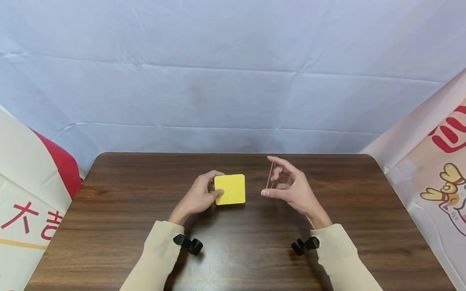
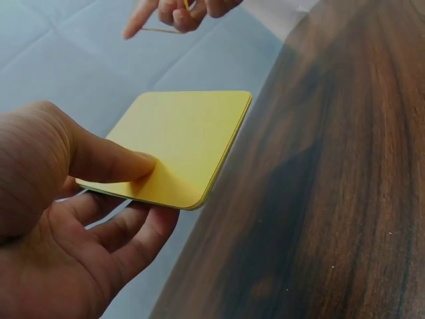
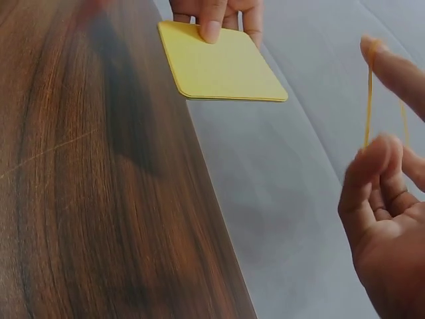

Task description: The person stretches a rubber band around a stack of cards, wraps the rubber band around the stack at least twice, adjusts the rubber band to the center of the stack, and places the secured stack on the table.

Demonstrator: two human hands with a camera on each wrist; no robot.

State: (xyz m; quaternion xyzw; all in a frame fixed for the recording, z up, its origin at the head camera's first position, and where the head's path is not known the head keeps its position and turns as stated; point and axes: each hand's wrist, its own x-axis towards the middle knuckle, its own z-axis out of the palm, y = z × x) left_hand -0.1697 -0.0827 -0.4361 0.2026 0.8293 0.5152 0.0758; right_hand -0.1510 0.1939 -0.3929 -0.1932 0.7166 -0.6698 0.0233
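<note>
My left hand grips a small stack of square yellow cards with rounded corners. In the left wrist view the thumb lies flat on the top yellow card, the fingers are beneath, and the edge shows thin layers. To the right, apart from the stack, my right hand holds a thin rubber band stretched between the thumb and the raised index finger. The right wrist view shows the rubber band taut, with the other fingers curled. Both hands are raised over the far half of the table.
The dark wood-grain table has rounded far corners. A pale cloth backdrop hangs behind it. Printed cloths with red characters and cartoons flank it at left and right. Black wrist cameras sit on both cuffs.
</note>
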